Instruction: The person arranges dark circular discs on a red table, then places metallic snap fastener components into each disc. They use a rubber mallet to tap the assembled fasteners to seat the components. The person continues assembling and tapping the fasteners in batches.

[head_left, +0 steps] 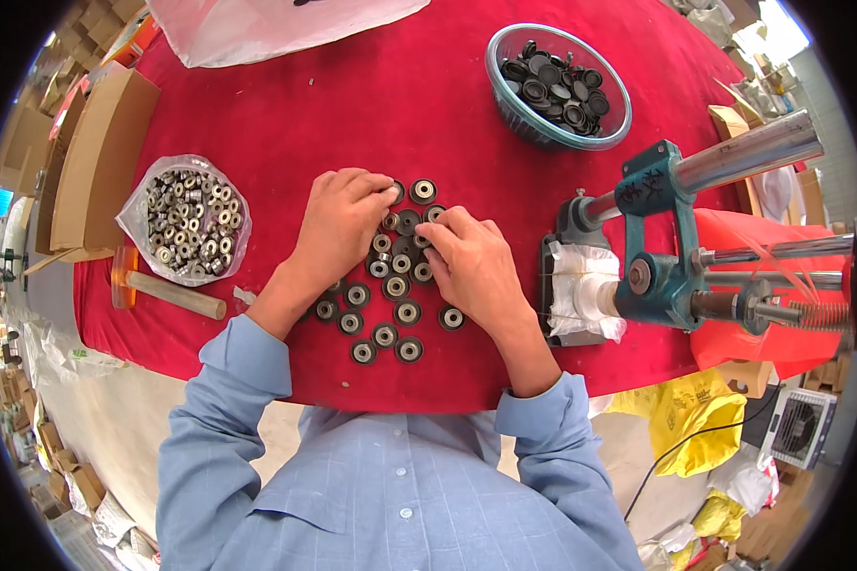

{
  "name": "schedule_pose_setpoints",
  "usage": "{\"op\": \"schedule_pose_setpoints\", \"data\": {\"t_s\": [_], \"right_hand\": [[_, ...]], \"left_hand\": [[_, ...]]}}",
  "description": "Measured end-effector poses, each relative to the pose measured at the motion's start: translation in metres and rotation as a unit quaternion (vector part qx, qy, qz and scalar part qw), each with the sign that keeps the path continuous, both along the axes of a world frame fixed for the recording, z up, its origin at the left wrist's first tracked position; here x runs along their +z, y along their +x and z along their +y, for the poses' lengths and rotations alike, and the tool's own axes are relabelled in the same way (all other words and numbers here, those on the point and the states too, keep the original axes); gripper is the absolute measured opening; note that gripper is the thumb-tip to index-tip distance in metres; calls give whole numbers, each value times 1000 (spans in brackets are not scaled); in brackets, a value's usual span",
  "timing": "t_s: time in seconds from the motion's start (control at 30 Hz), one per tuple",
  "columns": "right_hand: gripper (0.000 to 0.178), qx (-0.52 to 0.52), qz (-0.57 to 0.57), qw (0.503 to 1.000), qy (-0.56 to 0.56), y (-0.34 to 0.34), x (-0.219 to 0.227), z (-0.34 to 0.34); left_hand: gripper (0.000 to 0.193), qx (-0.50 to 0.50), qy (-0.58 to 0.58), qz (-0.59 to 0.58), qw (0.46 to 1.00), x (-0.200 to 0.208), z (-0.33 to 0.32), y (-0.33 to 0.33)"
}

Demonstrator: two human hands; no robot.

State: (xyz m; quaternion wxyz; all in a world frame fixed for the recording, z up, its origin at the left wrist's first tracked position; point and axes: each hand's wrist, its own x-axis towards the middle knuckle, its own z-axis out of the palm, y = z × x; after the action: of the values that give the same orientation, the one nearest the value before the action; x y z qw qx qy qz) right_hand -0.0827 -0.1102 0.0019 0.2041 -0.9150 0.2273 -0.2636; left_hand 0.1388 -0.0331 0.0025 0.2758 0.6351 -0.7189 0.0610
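While the left hand curls its fingertips against 1 black-rimmed bearing and the right hand touches another, I cannot tell whether either grips; clustered on the red cloth, these bearings look stiff, light and slick, best pinched by the rim.

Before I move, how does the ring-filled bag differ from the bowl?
The bag is limp and crumpled; the bowl is stiff and round. The bag holds metal rings, the bowl black caps. The bag lies on the left; the bowl is farther out, toward the right. Both sit on the red cloth, filled with small parts.
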Motion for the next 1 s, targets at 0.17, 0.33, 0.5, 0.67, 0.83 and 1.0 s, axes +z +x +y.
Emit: {"op": "schedule_pose_setpoints", "data": {"t_s": [0.17, 0.33, 0.5, 0.67, 0.83, 1.0], "right_hand": [[24, -19, -19, 999, 23, 4, -5, 2], [16, -65, -86, 993, 55, 0, 1, -5], [10, -83, -97, 992, 15, -14, 16, -4], [8, -73, -83, 993, -38, -14, -4, 7], [15, -52, -37, 994, -89, -9, -7, 12], [20, -36, 7, 994, -105, -13, -8, 18]], "left_hand": [[27, 50, -1, 123, 991, 21, 20, -3], [25, 86, 27, 187, 978, 27, 38, 8], [22, 51, 48, 137, 988, 17, 32, -10], [24, 39, 37, 103, 993, 8, 21, -19], [24, 43, 46, 106, 992, -1, 19, -18], [23, 54, 46, 133, 989, -1, 14, -18]]}}
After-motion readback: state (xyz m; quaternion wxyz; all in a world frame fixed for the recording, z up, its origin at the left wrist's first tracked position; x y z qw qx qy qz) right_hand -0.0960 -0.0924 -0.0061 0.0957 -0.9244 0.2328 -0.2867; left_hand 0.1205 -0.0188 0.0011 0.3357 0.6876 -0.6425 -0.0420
